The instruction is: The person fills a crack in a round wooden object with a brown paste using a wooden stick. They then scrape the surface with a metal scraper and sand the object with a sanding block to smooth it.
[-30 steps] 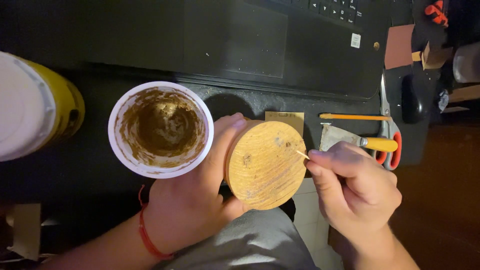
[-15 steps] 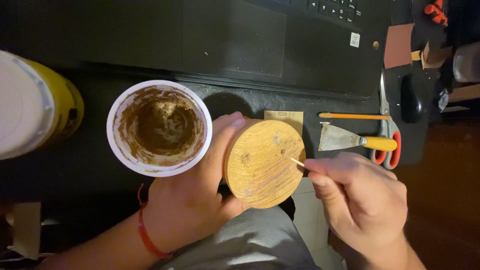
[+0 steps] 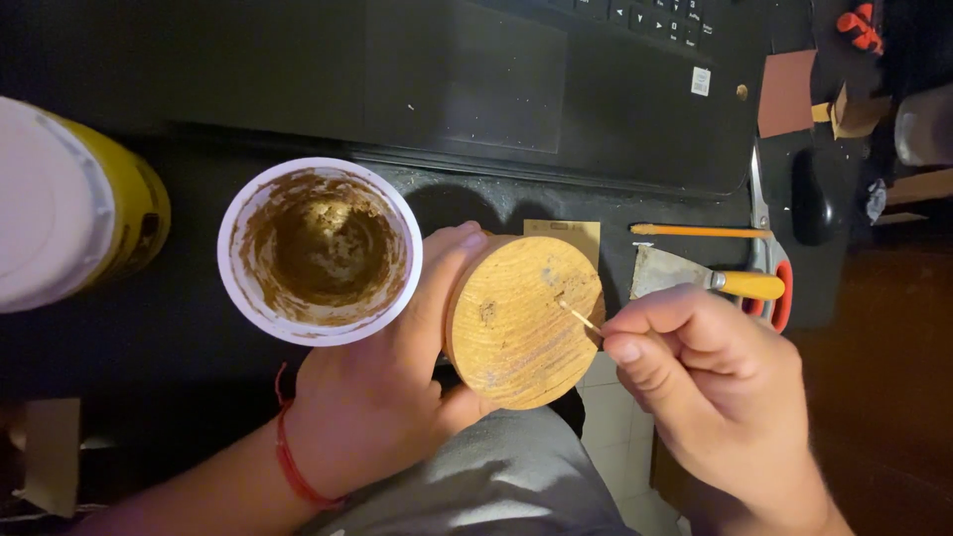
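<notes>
Dark desk: grained round wooden disc (image 3: 523,320), thin stick (image 3: 581,318).

The left hand (image 3: 382,407) covers the near-left rim of the round wooden block (image 3: 523,320), and its fingers behind the block are out of sight. Most of the thin stick (image 3: 579,318) disappears inside the right hand (image 3: 720,397), whose wrist runs off the bottom edge. The yellow container with a white lid (image 3: 69,213) is cut by the left edge; the laptop (image 3: 516,89) by the top. The scissors (image 3: 769,258) lie partly under the putty knife (image 3: 695,278). Objects at the upper right are too dark to identify.
</notes>
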